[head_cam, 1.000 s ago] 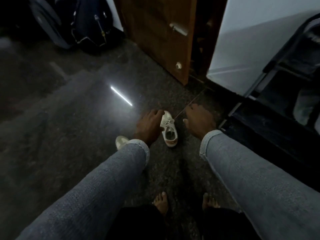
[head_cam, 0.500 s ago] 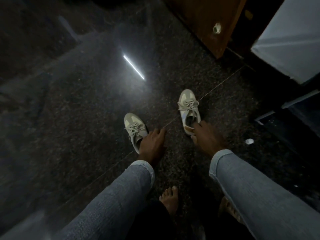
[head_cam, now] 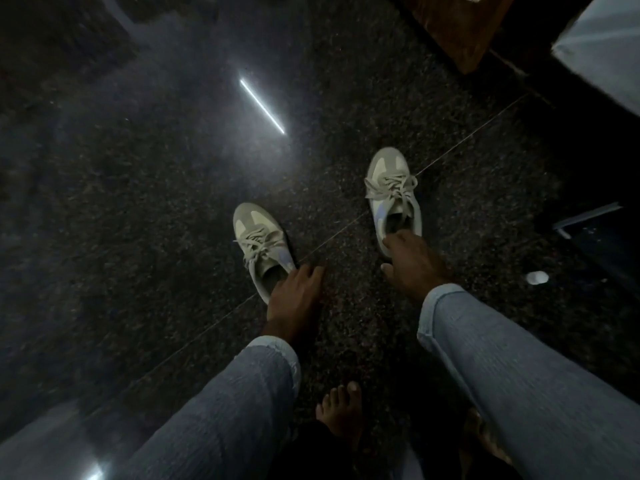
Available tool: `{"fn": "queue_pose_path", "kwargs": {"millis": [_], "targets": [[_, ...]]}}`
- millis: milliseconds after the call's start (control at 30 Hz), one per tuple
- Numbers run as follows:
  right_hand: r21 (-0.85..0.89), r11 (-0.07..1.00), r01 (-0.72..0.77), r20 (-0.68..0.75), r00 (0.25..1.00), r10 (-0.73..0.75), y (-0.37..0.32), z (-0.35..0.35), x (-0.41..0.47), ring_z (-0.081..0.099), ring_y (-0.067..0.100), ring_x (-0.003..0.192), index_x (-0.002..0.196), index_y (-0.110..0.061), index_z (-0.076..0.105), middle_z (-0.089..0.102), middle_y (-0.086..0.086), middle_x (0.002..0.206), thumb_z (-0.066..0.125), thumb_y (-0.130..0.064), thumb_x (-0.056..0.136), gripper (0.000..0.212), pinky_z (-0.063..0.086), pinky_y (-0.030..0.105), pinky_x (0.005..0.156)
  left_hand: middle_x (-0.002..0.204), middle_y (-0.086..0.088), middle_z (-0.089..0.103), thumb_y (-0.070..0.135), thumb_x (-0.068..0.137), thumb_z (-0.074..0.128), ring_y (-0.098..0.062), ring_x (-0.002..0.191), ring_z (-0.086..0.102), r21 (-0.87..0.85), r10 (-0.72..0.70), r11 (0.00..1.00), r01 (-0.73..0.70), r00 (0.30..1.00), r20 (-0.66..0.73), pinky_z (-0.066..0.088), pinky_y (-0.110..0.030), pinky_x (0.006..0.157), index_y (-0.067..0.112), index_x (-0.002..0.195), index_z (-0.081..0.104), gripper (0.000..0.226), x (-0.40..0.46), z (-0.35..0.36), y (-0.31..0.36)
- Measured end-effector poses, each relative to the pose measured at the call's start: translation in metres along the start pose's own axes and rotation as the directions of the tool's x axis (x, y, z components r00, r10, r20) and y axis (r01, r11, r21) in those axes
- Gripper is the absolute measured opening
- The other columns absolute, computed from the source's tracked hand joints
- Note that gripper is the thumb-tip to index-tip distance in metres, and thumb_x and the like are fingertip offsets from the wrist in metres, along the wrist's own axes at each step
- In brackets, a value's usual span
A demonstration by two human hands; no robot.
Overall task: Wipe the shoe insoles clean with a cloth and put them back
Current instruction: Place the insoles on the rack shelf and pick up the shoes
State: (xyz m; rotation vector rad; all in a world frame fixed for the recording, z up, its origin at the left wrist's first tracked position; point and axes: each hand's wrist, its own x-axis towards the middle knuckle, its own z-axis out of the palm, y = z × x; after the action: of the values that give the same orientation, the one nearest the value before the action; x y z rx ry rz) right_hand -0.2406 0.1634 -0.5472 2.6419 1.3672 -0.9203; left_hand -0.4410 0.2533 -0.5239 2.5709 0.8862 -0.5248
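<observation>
Shoes, two pale lace-up sneakers, stand on the dark speckled floor (head_cam: 138,202) ahead of me, toes pointing away, well apart from each other. The insoles are not visible; the openings are dark and my hands cover part of them.

My left hand (head_cam: 294,296) reaches down to the heel end of the left shoe (head_cam: 258,244). Its fingers lie over the rim of the opening and down the side nearest me, loosely bent; whether they actually grip the heel I cannot tell in this dim light.

My right hand (head_cam: 414,263) is at the heel of the right shoe (head_cam: 393,195), which sits farther from me. The fingers curl at the back of the opening and the thumb points down toward the floor; whether they pinch the collar is hidden.

Both arms wear blue-grey ribbed sleeves (head_cam: 519,375). A bare foot (head_cam: 341,414) rests on the floor between them. A bright streak of reflected light (head_cam: 262,106) lies beyond the left shoe. A small white object (head_cam: 537,277) sits right of my right hand, and a brown wooden door (head_cam: 460,29) stands at the top right.
</observation>
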Motion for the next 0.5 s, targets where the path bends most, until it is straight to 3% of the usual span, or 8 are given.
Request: {"fn": "queue_pose_path", "kwargs": {"millis": [233,500], "targets": [[0.052,0.998,-0.047,0.002,0.999,0.047,0.014,0.034,0.003,0.027,0.028,0.139,0.148,-0.020,0.025,0.025,0.009,0.151,0.064,-0.022,0.088,0.072,0.034,0.044,0.110,0.133,-0.008,0.044,0.029,0.095,0.051,-0.027,0.119,0.045,0.004,-0.010,1.000,0.010,0.999,0.034,0.039,-0.038,0.090,0.015,0.138,0.037,0.047,0.000,0.021,-0.013],[-0.117,0.993,-0.025,-0.072,0.997,0.016,0.017,0.054,-0.022,0.043,0.029,0.123,0.136,-0.017,0.043,0.045,0.008,0.135,0.051,-0.026,0.095,0.042,0.040,0.039,0.097,0.138,-0.009,0.042,0.031,0.095,0.052,-0.028,0.123,0.043,-0.010,-0.025,1.000,0.025,0.999,0.045,0.038,-0.038,0.093,0.013,0.142,0.033,0.054,-0.002,0.027,-0.010]]}}
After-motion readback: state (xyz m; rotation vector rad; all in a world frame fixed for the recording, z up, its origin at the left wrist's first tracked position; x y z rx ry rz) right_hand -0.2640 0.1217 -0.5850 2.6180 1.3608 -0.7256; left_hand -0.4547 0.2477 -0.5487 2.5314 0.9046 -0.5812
